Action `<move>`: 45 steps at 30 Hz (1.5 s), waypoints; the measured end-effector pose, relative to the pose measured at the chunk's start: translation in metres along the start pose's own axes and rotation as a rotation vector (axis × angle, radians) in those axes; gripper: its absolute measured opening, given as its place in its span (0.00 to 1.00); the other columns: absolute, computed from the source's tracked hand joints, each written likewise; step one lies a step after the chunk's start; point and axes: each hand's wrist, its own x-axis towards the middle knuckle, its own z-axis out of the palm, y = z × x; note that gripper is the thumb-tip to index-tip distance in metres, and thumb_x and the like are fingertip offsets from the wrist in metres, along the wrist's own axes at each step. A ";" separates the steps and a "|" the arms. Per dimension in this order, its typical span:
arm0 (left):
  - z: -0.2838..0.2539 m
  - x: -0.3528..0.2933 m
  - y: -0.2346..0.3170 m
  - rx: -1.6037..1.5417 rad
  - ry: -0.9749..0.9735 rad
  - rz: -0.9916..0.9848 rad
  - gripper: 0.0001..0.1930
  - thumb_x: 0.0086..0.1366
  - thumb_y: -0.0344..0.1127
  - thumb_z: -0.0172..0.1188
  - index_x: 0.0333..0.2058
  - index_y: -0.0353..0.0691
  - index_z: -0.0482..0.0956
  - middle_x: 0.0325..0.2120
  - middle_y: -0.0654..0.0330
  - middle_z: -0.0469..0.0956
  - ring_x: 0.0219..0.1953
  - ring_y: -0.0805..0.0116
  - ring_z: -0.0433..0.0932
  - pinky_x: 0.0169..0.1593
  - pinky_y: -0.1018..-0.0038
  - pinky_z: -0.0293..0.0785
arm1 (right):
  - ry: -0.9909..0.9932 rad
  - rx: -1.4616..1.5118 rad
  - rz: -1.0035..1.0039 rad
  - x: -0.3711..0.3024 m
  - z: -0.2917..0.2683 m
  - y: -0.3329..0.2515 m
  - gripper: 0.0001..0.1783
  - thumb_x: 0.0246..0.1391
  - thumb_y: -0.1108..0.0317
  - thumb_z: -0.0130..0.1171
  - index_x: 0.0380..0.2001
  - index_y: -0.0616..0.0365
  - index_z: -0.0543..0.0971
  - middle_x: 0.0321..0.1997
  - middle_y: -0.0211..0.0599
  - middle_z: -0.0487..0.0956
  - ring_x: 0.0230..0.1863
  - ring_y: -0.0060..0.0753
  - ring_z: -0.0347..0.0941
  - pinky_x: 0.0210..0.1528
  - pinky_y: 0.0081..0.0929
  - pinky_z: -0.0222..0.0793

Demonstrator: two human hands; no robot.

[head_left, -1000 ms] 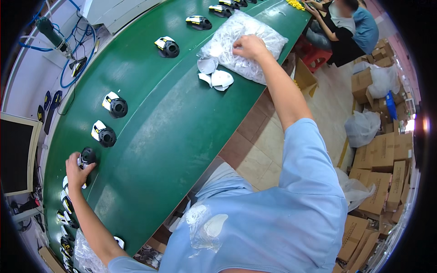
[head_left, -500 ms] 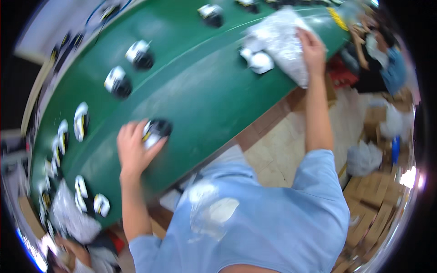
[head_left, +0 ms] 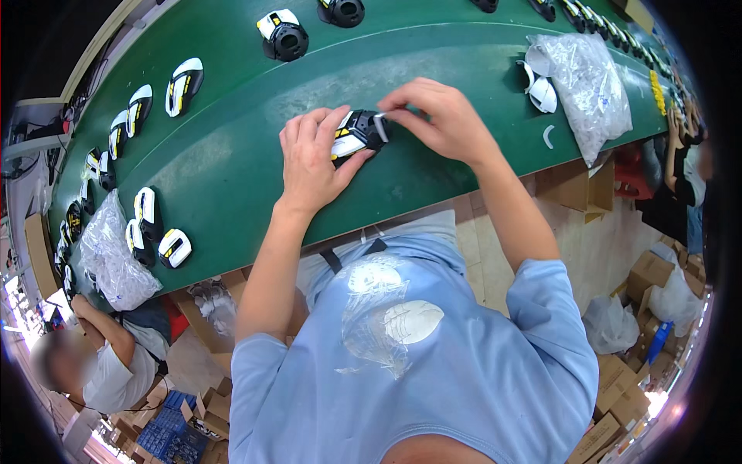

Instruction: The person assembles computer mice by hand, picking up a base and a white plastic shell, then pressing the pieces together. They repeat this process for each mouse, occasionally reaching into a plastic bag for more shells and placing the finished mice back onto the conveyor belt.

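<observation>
On the green table, my left hand [head_left: 311, 157] is closed round a black, white and yellow moulded plastic shell [head_left: 352, 142], thumb at its near side and fingers at its far side. My right hand [head_left: 439, 120] pinches a small pale curved strip [head_left: 380, 127] between thumb and fingertips, against the black end of that shell. A similar white curved strip [head_left: 548, 137] lies loose to the right. Beyond it are white curved plastic pieces [head_left: 542, 94] at the mouth of a clear plastic bag [head_left: 591, 89].
More shells like it [head_left: 284, 37] line the far side and left end of the green table [head_left: 433, 182]. Another clear bag [head_left: 117, 251] lies at the left, near a seated co-worker [head_left: 127, 363]. Cardboard boxes [head_left: 610, 387] stand on the floor at right.
My right hand has left the clear bag and come to the shell with a pale strip. My left hand still holds the shell. The view has shifted.
</observation>
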 end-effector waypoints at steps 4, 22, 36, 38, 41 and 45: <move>0.003 -0.003 -0.004 -0.073 0.033 0.099 0.31 0.57 0.38 0.82 0.59 0.47 0.82 0.58 0.51 0.79 0.59 0.46 0.76 0.62 0.53 0.70 | -0.148 0.042 -0.099 0.015 0.028 0.017 0.06 0.63 0.67 0.70 0.41 0.54 0.89 0.40 0.36 0.87 0.45 0.46 0.81 0.50 0.41 0.78; 0.010 -0.002 -0.005 -0.127 -0.017 0.101 0.38 0.56 0.33 0.80 0.67 0.42 0.78 0.66 0.53 0.81 0.62 0.50 0.80 0.65 0.55 0.73 | -0.188 0.025 0.060 -0.006 0.017 0.014 0.29 0.49 0.59 0.83 0.56 0.53 0.90 0.52 0.34 0.91 0.52 0.39 0.82 0.56 0.36 0.79; 0.007 0.001 0.000 -0.163 -0.032 0.086 0.42 0.57 0.34 0.80 0.69 0.39 0.74 0.63 0.51 0.81 0.61 0.49 0.80 0.65 0.55 0.71 | -0.335 -0.145 -0.109 0.024 0.000 0.012 0.34 0.53 0.59 0.80 0.64 0.49 0.83 0.53 0.35 0.90 0.54 0.46 0.85 0.62 0.45 0.76; 0.008 0.000 -0.001 -0.164 -0.020 0.097 0.42 0.57 0.34 0.80 0.70 0.40 0.73 0.64 0.51 0.81 0.61 0.49 0.80 0.65 0.54 0.71 | -0.451 -0.119 -0.012 0.030 0.001 0.011 0.30 0.55 0.54 0.78 0.60 0.48 0.85 0.54 0.35 0.90 0.53 0.47 0.86 0.60 0.44 0.78; 0.010 -0.001 -0.001 -0.147 -0.013 0.106 0.38 0.58 0.35 0.79 0.68 0.43 0.77 0.64 0.51 0.81 0.62 0.49 0.80 0.65 0.54 0.71 | -0.355 0.009 -0.005 0.015 0.009 0.033 0.25 0.55 0.54 0.78 0.54 0.51 0.89 0.53 0.35 0.91 0.55 0.46 0.86 0.59 0.44 0.80; 0.007 0.003 0.006 -0.062 -0.064 0.117 0.29 0.59 0.37 0.78 0.61 0.45 0.83 0.64 0.52 0.81 0.62 0.49 0.80 0.64 0.55 0.72 | -0.213 0.077 -0.027 -0.005 0.014 0.038 0.20 0.57 0.54 0.78 0.48 0.53 0.93 0.55 0.33 0.91 0.56 0.44 0.86 0.61 0.43 0.80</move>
